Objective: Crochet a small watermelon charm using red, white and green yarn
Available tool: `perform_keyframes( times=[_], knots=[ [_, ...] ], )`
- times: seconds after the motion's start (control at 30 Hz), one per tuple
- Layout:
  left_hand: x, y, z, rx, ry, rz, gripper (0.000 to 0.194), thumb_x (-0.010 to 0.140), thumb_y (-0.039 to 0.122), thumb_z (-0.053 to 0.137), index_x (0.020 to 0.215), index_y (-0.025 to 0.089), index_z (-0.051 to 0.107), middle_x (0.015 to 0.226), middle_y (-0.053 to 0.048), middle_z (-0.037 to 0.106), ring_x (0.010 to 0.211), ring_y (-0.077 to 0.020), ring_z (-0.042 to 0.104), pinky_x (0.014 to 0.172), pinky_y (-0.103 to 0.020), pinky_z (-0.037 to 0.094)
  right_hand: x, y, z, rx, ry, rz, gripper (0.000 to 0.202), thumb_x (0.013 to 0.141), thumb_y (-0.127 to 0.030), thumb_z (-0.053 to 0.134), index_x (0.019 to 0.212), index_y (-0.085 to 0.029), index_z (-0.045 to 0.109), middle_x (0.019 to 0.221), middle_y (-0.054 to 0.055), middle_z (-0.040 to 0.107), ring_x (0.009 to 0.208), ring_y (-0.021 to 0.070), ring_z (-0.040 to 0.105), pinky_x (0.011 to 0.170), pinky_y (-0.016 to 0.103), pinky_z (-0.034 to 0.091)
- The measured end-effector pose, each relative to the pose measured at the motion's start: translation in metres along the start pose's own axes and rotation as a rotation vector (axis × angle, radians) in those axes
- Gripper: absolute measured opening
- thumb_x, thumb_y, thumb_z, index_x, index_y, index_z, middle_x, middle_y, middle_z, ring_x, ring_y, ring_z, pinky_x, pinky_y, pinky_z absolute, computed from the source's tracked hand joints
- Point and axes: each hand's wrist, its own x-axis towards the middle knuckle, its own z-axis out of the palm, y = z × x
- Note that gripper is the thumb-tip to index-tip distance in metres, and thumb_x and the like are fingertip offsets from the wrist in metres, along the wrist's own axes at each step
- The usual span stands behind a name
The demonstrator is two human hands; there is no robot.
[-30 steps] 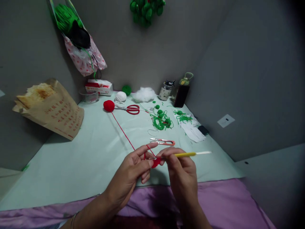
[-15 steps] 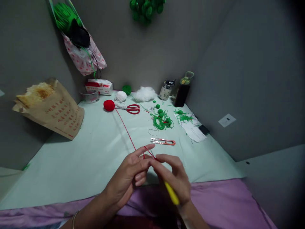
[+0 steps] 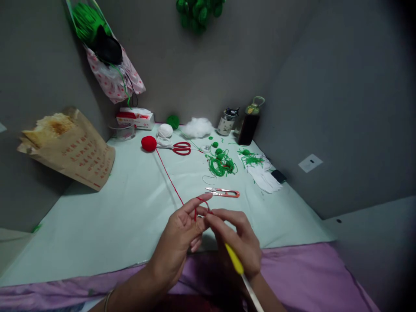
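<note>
My left hand (image 3: 180, 236) is closed in a pinch on red yarn (image 3: 169, 180), which passes over its raised forefinger. From there the strand runs back to a red yarn ball (image 3: 148, 143) on the table. My right hand (image 3: 238, 238) grips a crochet hook (image 3: 234, 259) with a yellow handle and a pale rear end pointing down toward me. The fingertips of both hands meet where the yarn is worked; the hook's tip and any stitches there are mostly hidden. Just beyond the fingers lie orange thread snips (image 3: 224, 193).
Red-handled scissors (image 3: 181, 148), a white yarn ball (image 3: 165, 130), white stuffing (image 3: 197, 128) and tangled green yarn pieces (image 3: 221, 164) lie farther back. A paper bag with bread (image 3: 81, 154) leans at left. A bottle (image 3: 250, 123) and a cup (image 3: 225, 123) stand at the back right.
The yarn between my left forefinger and right fingertips has gone from taut to a slack curve. My left hand has turned slightly, and more of the hook's pale rear end shows.
</note>
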Motion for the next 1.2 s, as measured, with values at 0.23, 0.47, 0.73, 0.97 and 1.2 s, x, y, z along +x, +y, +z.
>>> perform_keyframes(
  times=[0.23,0.47,0.73,0.97,1.2],
  knots=[
    [0.001,0.011,-0.002,-0.118,0.017,-0.080,0.034,0.078,0.020,0.090,0.111,0.018,0.083,0.077,0.005,0.056,0.045,0.0031,0.024,0.039,-0.011,0.022,0.008,-0.001,-0.006,0.347,0.183,0.314,0.027,0.101,-0.008,0.055,0.106,-0.026,0.075,0.086,0.002,0.069,0.076,0.0162,0.064,0.068,0.030,0.055],
    [-0.002,0.001,0.001,-0.003,0.015,0.018,0.050,0.081,0.030,0.089,0.129,0.026,0.076,0.071,0.006,0.055,0.047,-0.0006,0.033,0.043,-0.012,0.030,0.006,0.000,0.004,0.030,0.054,0.020,0.037,0.094,-0.003,0.063,0.122,-0.024,0.075,0.105,0.008,0.073,0.091,0.0195,0.072,0.073,0.030,0.059],
    [0.002,0.012,-0.004,-0.110,0.038,-0.080,0.036,0.077,0.023,0.090,0.111,0.014,0.081,0.066,0.007,0.050,0.048,-0.0006,0.026,0.042,-0.012,0.026,0.012,0.001,-0.003,0.517,0.240,0.452,0.021,0.101,-0.016,0.059,0.098,-0.025,0.077,0.085,0.002,0.070,0.068,0.0149,0.062,0.063,0.030,0.053],
    [-0.001,0.001,-0.003,0.109,0.027,0.116,0.036,0.081,0.023,0.087,0.116,0.020,0.079,0.079,0.000,0.069,0.076,-0.0112,0.063,0.079,-0.024,0.051,0.014,-0.001,0.005,0.446,0.107,0.448,0.018,0.099,-0.018,0.066,0.101,-0.028,0.081,0.095,0.003,0.077,0.092,0.0185,0.070,0.079,0.031,0.058],
    [-0.002,0.008,0.001,-0.003,0.056,0.048,0.045,0.074,0.020,0.091,0.117,0.022,0.079,0.084,0.001,0.070,0.077,-0.0104,0.065,0.084,-0.025,0.049,0.012,0.009,0.006,0.679,0.205,0.618,0.013,0.100,-0.027,0.067,0.097,-0.025,0.079,0.089,0.002,0.076,0.071,0.0135,0.066,0.068,0.027,0.055]
  ],
)
